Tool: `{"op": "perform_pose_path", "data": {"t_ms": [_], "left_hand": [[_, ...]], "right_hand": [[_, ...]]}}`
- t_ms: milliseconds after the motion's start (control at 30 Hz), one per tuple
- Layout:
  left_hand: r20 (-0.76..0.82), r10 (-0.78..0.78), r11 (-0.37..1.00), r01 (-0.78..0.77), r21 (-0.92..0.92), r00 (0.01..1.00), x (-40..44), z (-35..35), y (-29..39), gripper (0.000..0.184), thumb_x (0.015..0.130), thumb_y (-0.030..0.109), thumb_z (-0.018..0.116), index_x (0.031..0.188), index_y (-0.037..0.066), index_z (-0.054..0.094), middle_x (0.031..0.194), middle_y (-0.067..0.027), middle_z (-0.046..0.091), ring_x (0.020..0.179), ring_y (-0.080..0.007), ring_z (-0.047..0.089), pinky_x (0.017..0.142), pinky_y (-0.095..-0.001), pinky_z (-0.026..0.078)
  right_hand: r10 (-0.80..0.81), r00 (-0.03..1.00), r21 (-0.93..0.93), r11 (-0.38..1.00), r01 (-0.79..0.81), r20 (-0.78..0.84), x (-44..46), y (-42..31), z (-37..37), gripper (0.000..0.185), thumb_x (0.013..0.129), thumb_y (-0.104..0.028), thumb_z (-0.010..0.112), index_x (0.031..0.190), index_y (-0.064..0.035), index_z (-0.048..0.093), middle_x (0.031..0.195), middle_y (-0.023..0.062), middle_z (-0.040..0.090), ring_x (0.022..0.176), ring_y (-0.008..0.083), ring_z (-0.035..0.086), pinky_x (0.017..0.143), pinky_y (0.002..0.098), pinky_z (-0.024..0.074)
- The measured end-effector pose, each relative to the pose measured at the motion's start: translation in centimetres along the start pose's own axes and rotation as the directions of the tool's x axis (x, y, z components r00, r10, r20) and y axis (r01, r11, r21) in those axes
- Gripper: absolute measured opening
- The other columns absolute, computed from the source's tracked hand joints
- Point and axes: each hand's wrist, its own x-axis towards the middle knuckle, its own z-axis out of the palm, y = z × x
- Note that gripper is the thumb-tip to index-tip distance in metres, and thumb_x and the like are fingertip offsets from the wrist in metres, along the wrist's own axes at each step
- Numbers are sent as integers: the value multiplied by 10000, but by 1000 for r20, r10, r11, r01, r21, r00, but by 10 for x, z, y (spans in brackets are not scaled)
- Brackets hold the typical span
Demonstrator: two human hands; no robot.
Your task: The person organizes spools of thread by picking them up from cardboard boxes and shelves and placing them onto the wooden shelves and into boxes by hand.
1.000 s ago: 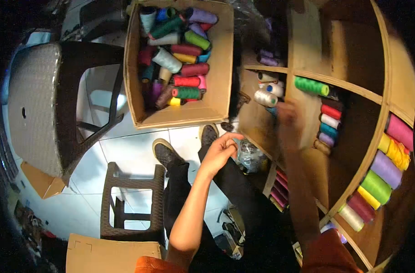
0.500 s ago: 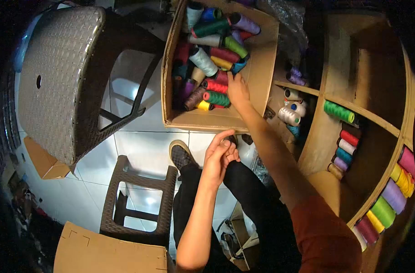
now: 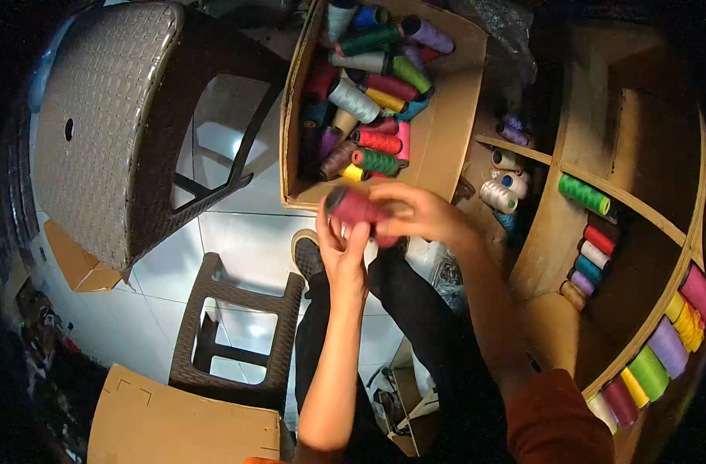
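Note:
A dark red thread spool (image 3: 356, 209), smeared by motion, is held up in front of the box's near edge. My left hand (image 3: 344, 259) is closed around its left end from below. The fingers of my right hand (image 3: 421, 213) grip its right end. Just beyond both hands stands the open cardboard box (image 3: 455, 116), holding several thread spools lying in a jumble. Among them are a red spool (image 3: 378, 141), a green spool (image 3: 376, 162) and a pale grey spool (image 3: 353, 100).
A wooden shelf (image 3: 540, 224) on the right holds several spools in compartments and along its front edge. Left of my legs are a brown woven-pattern stool (image 3: 287, 340) and a larger chair-like piece (image 3: 98, 116). A cardboard sheet (image 3: 183, 421) lies at the lower left.
My right hand has come out of the box toward me with the dark red spool. My left hand has moved slightly up and left and closed on it.

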Motion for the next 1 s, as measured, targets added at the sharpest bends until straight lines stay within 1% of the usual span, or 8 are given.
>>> {"op": "perform_pose_path", "data": {"t_ms": [167, 233, 333, 533, 633, 700, 800, 1000], "left_hand": [[-43, -148, 989, 147, -28, 988, 0, -8, 14, 256, 824, 109, 666, 1032, 33, 536, 915, -50, 615, 836, -152, 607, 730, -284, 501], [-21, -194, 977, 191, -92, 981, 1, -11, 13, 270, 828, 123, 658, 1045, 30, 526, 936, -74, 611, 834, -187, 616, 716, -329, 523], [43, -212, 967, 216, -138, 976, 0, -13, 13, 334, 864, 203, 603, 1123, 34, 474, 978, -92, 582, 822, -222, 603, 727, -390, 533], [97, -156, 980, 166, -106, 983, 1, -18, 12, 383, 870, 276, 598, 1134, 34, 465, 1019, -89, 566, 868, -226, 590, 767, -398, 517], [9, -69, 985, 69, -159, 998, 4, -21, 16, 339, 853, 182, 632, 1120, 26, 493, 1004, -68, 574, 831, -187, 600, 736, -341, 506], [32, -52, 990, 56, -127, 998, 3, -24, 13, 444, 840, 203, 649, 1196, 47, 436, 1072, -70, 545, 933, -192, 571, 840, -357, 462], [170, -52, 986, 77, -149, 984, -5, -15, 12, 678, 795, 278, 700, 1319, 79, 318, 1203, -82, 476, 1102, -215, 496, 954, -375, 390], [334, -150, 986, 166, -21, 931, -16, -10, 7, 1179, 606, 424, 820, 1462, 144, 60, 1420, -93, 289, 1312, -238, 308, 1065, -364, 285]], "right_hand": [[-174, 831, -238, 970, 52, -528, 58, 60, -23, 638, 651, -191, 795, 1208, -60, 513, 1207, 147, 518, 1160, 300, 478, 940, 388, 411], [-181, 860, -676, 701, -228, -477, 98, 89, -25, 822, 563, -197, 819, 1278, -75, 432, 1243, 145, 474, 1172, 331, 439, 959, 451, 383], [-12, 946, -868, 401, -293, -324, 132, 107, -18, 935, 507, -246, 835, 1306, -87, 375, 1254, 130, 455, 1190, 336, 404, 954, 501, 369], [-6, 959, -811, 536, -235, -282, 104, 75, -12, 944, 478, -299, 817, 1288, -70, 391, 1190, 161, 489, 1123, 329, 473, 943, 482, 393], [-49, 954, -252, 967, -29, -297, 67, 49, -30, 985, 491, -281, 813, 1328, -42, 353, 1193, 176, 506, 1105, 290, 506, 956, 405, 396], [102, 990, 178, 980, -84, -94, 10, -38, -24, 999, 545, -224, 786, 1375, 10, 282, 1216, 169, 503, 1102, 230, 510, 957, 331, 384], [18, 999, 136, 990, -22, 32, -30, -54, -9, 1022, 615, -215, 785, 1404, 54, 194, 1250, 134, 479, 1133, 190, 475, 960, 322, 371], [43, 973, 452, 889, 66, -225, -51, -67, 49, 912, 795, -204, 704, 1422, 70, 102, 1302, 127, 422, 1212, 180, 390, 1030, 306, 286]]}}
